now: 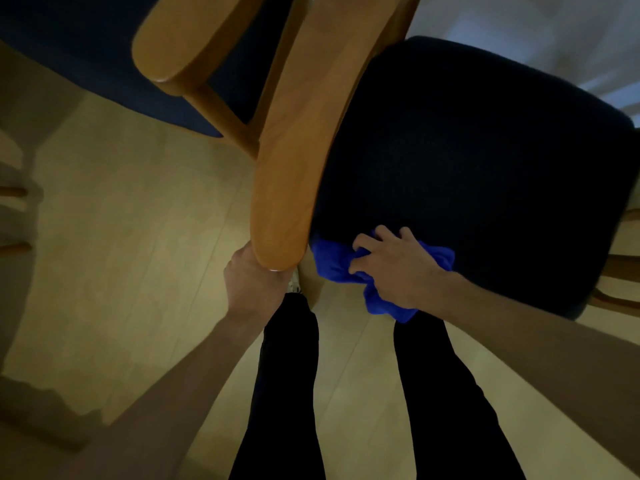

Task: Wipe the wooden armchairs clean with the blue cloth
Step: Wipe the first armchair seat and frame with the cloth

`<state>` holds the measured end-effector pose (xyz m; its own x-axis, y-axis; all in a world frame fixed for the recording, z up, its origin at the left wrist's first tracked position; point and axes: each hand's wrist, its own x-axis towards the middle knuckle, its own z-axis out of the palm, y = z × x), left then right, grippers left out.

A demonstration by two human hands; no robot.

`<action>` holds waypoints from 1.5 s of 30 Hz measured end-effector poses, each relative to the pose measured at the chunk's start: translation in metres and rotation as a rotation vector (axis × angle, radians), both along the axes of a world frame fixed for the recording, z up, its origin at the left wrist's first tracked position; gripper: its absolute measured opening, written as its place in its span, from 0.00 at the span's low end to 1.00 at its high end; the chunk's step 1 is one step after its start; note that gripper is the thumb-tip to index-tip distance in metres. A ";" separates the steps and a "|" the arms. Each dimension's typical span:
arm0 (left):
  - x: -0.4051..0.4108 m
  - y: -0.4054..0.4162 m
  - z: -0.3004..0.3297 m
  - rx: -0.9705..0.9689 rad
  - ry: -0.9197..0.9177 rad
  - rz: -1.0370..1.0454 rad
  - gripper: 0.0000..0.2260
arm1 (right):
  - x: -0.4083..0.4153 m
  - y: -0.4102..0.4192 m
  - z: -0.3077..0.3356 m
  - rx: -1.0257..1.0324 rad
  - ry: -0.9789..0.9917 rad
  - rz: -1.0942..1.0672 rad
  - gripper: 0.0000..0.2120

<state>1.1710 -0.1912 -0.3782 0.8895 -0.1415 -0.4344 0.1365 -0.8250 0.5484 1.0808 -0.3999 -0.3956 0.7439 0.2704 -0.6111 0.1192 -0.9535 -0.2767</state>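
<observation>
A wooden armchair with a dark navy seat cushion (478, 161) fills the right half of the view. Its long wooden armrest (298, 147) runs toward me down the middle. My left hand (252, 282) grips the near rounded end of that armrest from below. My right hand (398, 268) is closed on the bunched blue cloth (334, 263), pressing it against the front edge of the seat, just right of the armrest. A second armchair's armrest (183, 39) and navy seat (69, 53) sit at the upper left.
Pale wood-look floor (121, 237) spreads to the left and below. My two legs in black trousers (287, 393) stand close to the chair's front. Wooden parts of other furniture show at the far left edge (14, 192) and far right edge (620, 265).
</observation>
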 end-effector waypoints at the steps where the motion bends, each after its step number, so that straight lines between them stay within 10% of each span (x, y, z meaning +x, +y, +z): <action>1: 0.000 0.000 -0.001 0.003 -0.005 -0.003 0.22 | -0.002 0.003 0.002 0.007 -0.027 0.006 0.22; 8: 0.003 0.002 0.001 -0.049 -0.061 -0.084 0.24 | 0.032 0.050 -0.007 -0.025 -0.164 0.112 0.22; 26: -0.027 -0.016 0.003 0.135 0.111 0.081 0.20 | -0.030 -0.062 0.006 -0.262 -0.089 -0.565 0.28; 29: -0.053 -0.034 0.003 0.210 0.335 -0.150 0.16 | -0.021 -0.052 0.008 -0.117 -0.175 -0.574 0.27; 36: -0.067 -0.090 0.022 -0.032 0.092 -0.527 0.19 | -0.022 -0.075 -0.013 -0.024 -0.065 -0.364 0.27; 45: -0.013 -0.104 0.031 0.100 -0.121 -0.932 0.19 | -0.126 -0.150 0.006 -0.100 0.102 -0.782 0.21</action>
